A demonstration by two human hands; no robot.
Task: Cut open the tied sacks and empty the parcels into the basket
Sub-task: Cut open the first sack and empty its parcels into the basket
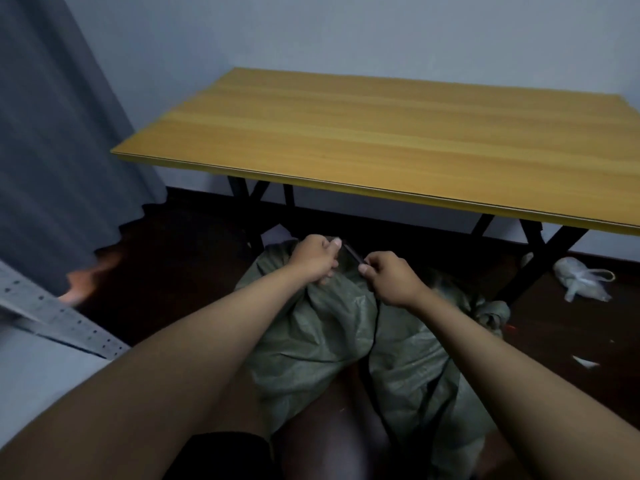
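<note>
Sack (308, 327): green woven, on the dark floor in front of the wooden table (381, 133), touching a second green sack (422, 372) on its right. Left hand (313, 259) grips the bunched neck, fingers curled. Right hand (388, 280) pinches a thin dark tool (354, 253), kind indeterminable, tip near the left thumb. White bag (581, 282) lies under the table's right end.

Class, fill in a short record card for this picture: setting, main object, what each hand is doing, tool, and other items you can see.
Setting: dark floor in front of a wooden table
Main object: green sack on the floor
Left hand: grips the sack's bunched neck
Right hand: pinches a thin dark tool, type unclear
Other items: second green sack; white plastic bag; grey curtain
</note>
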